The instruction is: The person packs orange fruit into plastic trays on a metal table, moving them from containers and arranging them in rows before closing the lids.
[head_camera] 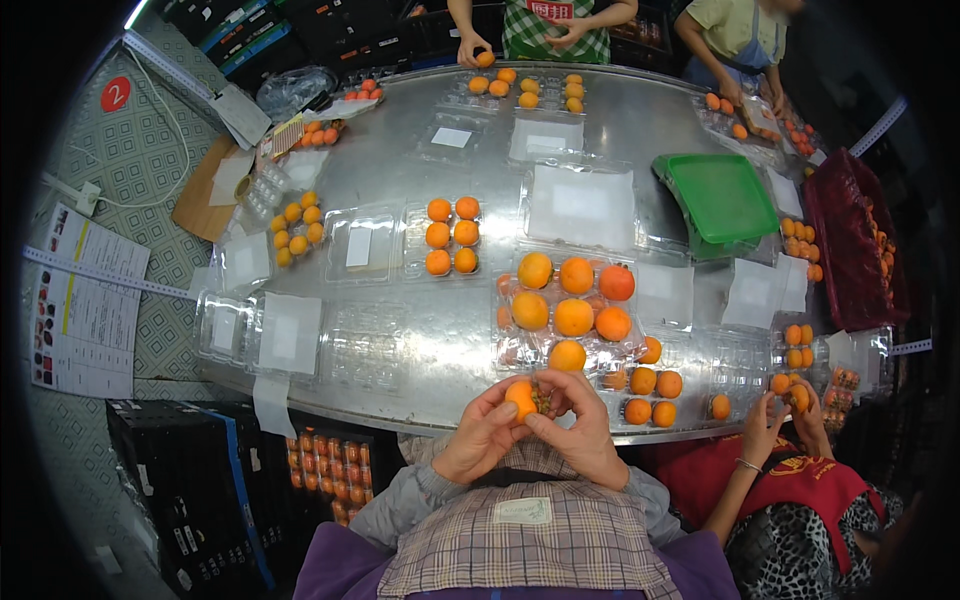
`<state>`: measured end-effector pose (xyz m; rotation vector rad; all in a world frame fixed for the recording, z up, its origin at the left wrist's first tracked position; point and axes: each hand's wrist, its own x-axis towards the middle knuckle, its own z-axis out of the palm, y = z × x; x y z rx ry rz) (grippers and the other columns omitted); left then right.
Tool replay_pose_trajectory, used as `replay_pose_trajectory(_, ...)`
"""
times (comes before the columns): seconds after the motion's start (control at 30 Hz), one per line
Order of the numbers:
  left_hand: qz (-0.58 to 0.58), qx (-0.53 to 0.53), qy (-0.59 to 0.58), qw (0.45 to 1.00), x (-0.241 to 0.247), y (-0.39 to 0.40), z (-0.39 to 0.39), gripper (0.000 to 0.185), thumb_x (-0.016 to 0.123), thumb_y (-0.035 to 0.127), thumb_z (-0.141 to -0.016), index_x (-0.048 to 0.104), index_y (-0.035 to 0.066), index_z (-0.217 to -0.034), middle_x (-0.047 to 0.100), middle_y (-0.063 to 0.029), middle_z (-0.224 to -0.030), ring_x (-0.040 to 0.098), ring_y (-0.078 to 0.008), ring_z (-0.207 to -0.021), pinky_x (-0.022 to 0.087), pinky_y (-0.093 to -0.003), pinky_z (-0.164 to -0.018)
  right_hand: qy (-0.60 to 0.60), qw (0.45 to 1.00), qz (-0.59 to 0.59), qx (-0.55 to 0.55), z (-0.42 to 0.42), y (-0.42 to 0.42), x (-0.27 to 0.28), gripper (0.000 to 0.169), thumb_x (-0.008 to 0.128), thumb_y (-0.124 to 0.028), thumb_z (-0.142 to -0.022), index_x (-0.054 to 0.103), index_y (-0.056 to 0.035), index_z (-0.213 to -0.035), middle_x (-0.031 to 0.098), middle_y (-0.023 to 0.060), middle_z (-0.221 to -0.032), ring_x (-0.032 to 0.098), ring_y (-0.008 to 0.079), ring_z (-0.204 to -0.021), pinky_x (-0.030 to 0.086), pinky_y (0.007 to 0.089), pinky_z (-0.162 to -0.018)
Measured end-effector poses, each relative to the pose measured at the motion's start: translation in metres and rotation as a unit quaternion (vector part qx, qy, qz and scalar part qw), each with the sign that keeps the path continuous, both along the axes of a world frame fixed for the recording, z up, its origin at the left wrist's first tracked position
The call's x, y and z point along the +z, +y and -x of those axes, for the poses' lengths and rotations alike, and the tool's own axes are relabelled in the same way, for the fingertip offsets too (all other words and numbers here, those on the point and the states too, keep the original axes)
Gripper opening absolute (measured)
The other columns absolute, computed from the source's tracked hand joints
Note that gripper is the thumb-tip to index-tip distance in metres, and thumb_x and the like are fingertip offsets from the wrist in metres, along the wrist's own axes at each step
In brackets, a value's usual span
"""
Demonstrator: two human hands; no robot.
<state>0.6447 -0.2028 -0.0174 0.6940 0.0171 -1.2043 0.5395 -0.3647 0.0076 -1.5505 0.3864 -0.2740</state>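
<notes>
An orange persimmon (pixel 523 400) with a green calyx is held between both hands, just above the near edge of the metal table. My left hand (pixel 484 429) grips its left side with thumb and fingers. My right hand (pixel 576 424) has its thumb and fingertips at the calyx end. Right beyond the hands lies a clear plastic tray with several persimmons in rows, the closest one (pixel 568 355) near my fingertips; more orange fruit shows beneath this tray. Further off, an open clear clamshell (pixel 448 236) holds two columns of persimmons.
A green plastic basket (pixel 720 199) stands upturned at right, near a dark red crate (pixel 855 232) of fruit. White-lined clamshells (pixel 289 334) lie at left. Black crates (pixel 180 480) are stacked below left. A co-worker's hands (pixel 765 427) work at right; others stand across the table.
</notes>
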Motion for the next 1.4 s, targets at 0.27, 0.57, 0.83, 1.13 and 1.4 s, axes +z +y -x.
replay_pose_trajectory(0.27,-0.009,0.0,0.004,1.0,-0.001,0.001,0.003,0.056,0.067,0.025,-0.103,0.044,0.003,-0.149,0.052,-0.0144,-0.148,0.056,-0.0267,-0.136,0.049,-0.0441,-0.114,0.01,0.999,-0.023,0.027,0.0,-0.007,-0.001,0.05,0.074,-0.006,-0.086,0.061,-0.0037,-0.134,0.056,0.0024,-0.112,0.054,0.0097,-0.091,0.047,0.0235,-0.08)
replay_pose_trajectory(0.57,-0.017,-0.011,-0.001,1.0,-0.002,0.004,0.005,0.056,0.066,0.02,-0.103,0.041,0.004,-0.15,0.052,-0.0141,-0.147,0.056,-0.0272,-0.135,0.049,-0.0464,-0.115,0.042,0.999,-0.03,0.016,0.002,-0.005,0.001,0.051,0.072,-0.003,-0.087,0.06,-0.0032,-0.137,0.059,0.0011,-0.106,0.055,0.0084,-0.09,0.047,0.0232,-0.081)
replay_pose_trajectory(0.83,0.007,0.013,-0.075,0.997,-0.006,0.011,0.007,0.059,0.071,0.003,-0.097,0.044,0.003,-0.149,0.056,-0.0121,-0.141,0.058,-0.0222,-0.131,0.052,-0.0398,-0.111,0.017,1.0,-0.017,0.011,0.008,-0.005,-0.003,0.051,0.073,-0.008,-0.087,0.06,-0.0041,-0.136,0.07,0.0077,-0.109,0.065,0.0166,-0.096,0.053,0.0301,-0.083)
replay_pose_trajectory(1.13,-0.192,0.082,-0.236,0.949,-0.034,0.022,-0.016,0.051,0.076,-0.001,-0.091,0.054,0.0,-0.137,0.065,-0.0108,-0.127,0.067,-0.0194,-0.114,0.057,-0.033,-0.1,0.1,0.94,0.274,-0.179,0.01,-0.055,-0.009,0.044,0.075,-0.006,-0.082,0.066,-0.005,-0.125,0.065,0.0082,-0.117,0.06,0.0172,-0.099,0.049,0.0294,-0.079)
replay_pose_trajectory(1.4,-0.238,0.092,-0.282,0.925,-0.041,0.038,-0.042,0.049,0.076,0.0,-0.09,0.056,0.001,-0.134,0.07,-0.0099,-0.117,0.069,-0.0168,-0.107,0.058,-0.0302,-0.093,0.085,0.894,0.391,-0.202,-0.002,-0.098,-0.017,0.053,0.077,-0.01,-0.079,0.064,-0.0033,-0.13,0.059,0.0166,-0.129,0.055,0.0359,-0.118,0.048,0.0438,-0.1)
